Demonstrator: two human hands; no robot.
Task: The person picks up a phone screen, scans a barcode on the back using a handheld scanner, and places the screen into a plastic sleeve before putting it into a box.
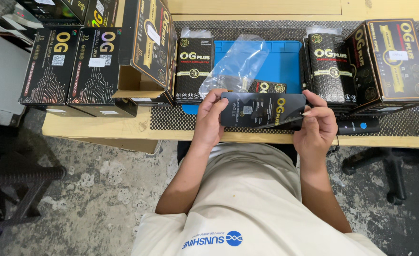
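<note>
Hands gripping black flat pack (262, 110) mid-frame: left hand (210, 118) pinching left end, right hand (317, 124) pinching right end, above surface (124, 127) edge.

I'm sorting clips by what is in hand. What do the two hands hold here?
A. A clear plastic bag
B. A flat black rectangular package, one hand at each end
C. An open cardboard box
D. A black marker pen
B: the left hand and right hand grip opposite ends of the flat black package above the table edge.
</note>
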